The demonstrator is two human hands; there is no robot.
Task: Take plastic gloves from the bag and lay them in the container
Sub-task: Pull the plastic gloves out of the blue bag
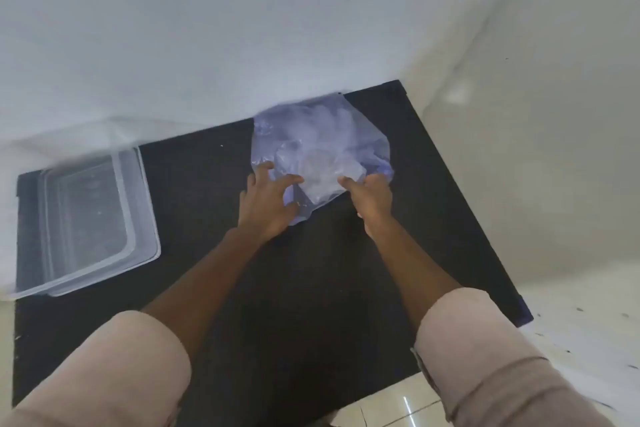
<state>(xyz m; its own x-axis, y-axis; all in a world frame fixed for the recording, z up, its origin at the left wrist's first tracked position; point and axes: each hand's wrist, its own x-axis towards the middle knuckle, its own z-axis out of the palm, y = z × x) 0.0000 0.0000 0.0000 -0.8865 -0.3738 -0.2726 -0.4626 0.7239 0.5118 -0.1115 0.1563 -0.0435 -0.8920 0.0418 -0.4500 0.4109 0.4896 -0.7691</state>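
On the table (207, 204), container (138, 218) lies left, bag (322, 146) right at the wall.

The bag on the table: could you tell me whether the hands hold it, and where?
Both hands, left and right, grip the bag at its near edge.

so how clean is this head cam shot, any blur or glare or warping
Head view: the container is smeared by motion blur; the bag and both hands look soft; table edges splay from wide-angle distortion; glare glints on the floor tile.
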